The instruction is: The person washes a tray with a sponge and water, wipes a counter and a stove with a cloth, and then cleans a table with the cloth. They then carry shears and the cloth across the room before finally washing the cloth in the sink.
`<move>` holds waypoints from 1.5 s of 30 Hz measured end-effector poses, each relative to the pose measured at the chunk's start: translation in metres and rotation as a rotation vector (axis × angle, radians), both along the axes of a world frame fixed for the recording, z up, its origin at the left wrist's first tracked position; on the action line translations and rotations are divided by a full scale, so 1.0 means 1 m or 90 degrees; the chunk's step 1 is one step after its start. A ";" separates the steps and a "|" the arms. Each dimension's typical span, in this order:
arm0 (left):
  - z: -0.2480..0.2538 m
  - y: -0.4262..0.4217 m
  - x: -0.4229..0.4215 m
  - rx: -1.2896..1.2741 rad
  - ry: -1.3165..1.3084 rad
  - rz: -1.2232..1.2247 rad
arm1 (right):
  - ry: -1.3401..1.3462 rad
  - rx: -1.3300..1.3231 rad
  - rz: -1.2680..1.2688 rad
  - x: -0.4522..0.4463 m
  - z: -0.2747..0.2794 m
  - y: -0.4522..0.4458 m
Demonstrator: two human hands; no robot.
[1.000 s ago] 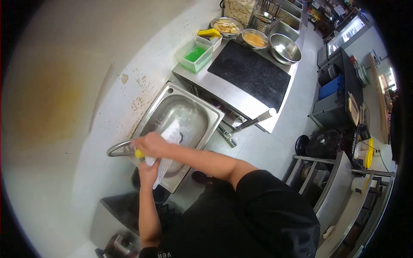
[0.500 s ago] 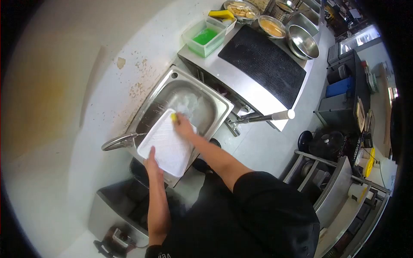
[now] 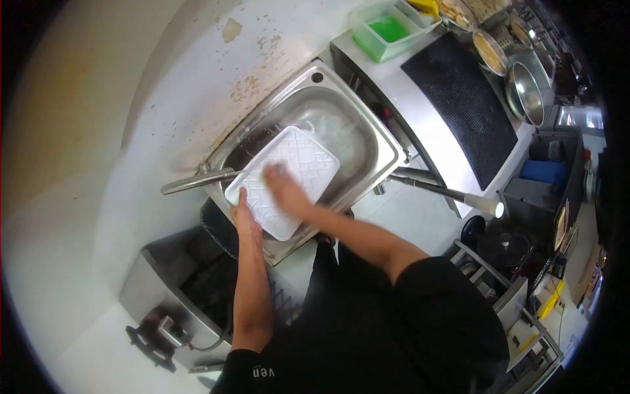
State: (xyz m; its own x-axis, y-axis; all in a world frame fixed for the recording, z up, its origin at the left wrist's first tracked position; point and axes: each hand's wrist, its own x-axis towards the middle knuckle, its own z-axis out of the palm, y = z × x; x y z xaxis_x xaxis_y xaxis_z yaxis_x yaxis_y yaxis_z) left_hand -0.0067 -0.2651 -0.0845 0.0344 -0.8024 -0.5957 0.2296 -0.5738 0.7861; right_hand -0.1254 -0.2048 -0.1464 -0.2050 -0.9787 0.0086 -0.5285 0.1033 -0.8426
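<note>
A white rectangular plastic tray [image 3: 310,157] with a grid of ridges on its face is tilted over the metal sink [image 3: 351,134]. My left hand [image 3: 243,215] grips its near left edge, thumb on top and the other fingers hidden underneath. Over the middle of the tray, my right hand [image 3: 287,192] is blurred by motion. Its fingers are closed around a small yellowish sponge [image 3: 268,172], which is mostly covered and smeared. The curved faucet [image 3: 200,182] reaches over the tray's left edge.
Right of the sink is a steel counter with a black ribbed mat [image 3: 459,105], a tub of green liquid [image 3: 388,29] and a steel bowl [image 3: 524,94]. A white-ended handle [image 3: 484,204] juts out below the counter. A steel appliance [image 3: 164,282] stands at lower left.
My right hand has moved with the sponge from the tray's far edge to its middle. The tray's ridged face now shows more plainly. The head view has shifted, too.
</note>
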 end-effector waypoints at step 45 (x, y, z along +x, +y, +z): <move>-0.021 -0.070 0.009 -0.703 -0.725 -0.488 | -1.250 0.253 -0.051 -0.039 0.036 -0.034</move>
State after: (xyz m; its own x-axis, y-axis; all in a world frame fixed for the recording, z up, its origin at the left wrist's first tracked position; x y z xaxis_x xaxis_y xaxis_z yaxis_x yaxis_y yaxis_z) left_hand 0.0027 -0.3348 -0.1051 -0.5354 -0.8109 0.2364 -0.7020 0.5828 0.4093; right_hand -0.1642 -0.2389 -0.1103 0.3014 -0.8589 -0.4141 0.9263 0.3668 -0.0865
